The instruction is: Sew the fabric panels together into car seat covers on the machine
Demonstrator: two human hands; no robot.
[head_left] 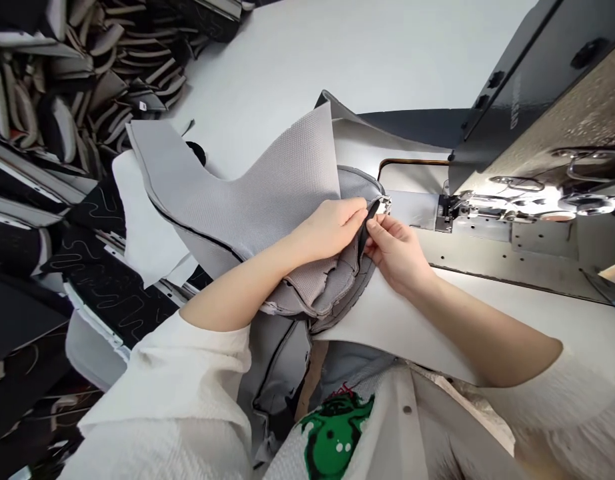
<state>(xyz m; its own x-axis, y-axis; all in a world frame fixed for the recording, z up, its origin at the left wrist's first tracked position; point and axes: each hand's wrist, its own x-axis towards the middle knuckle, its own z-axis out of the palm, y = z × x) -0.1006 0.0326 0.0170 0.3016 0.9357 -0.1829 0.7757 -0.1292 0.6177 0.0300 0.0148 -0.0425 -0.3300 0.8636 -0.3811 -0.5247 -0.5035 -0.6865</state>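
Observation:
A large grey fabric cover (267,207) with dark seams lies draped over the table edge, its near part hanging toward my lap. My left hand (335,227) is closed on the folded edge of this cover, fingers pointing right. Close beside it, my right hand (395,253) pinches a dark strip (366,235) along the same edge between thumb and fingers. Both hands sit just left of the sewing machine's presser foot (384,205), which shows right behind the fingertips. What lies under the left fingers is hidden.
The grey sewing machine head (542,100) fills the right, over its metal plate (487,250). A white tabletop (387,53) stretches behind. Stacks of grey and black padded pieces (107,67) stand at the left, near a white piece (142,220).

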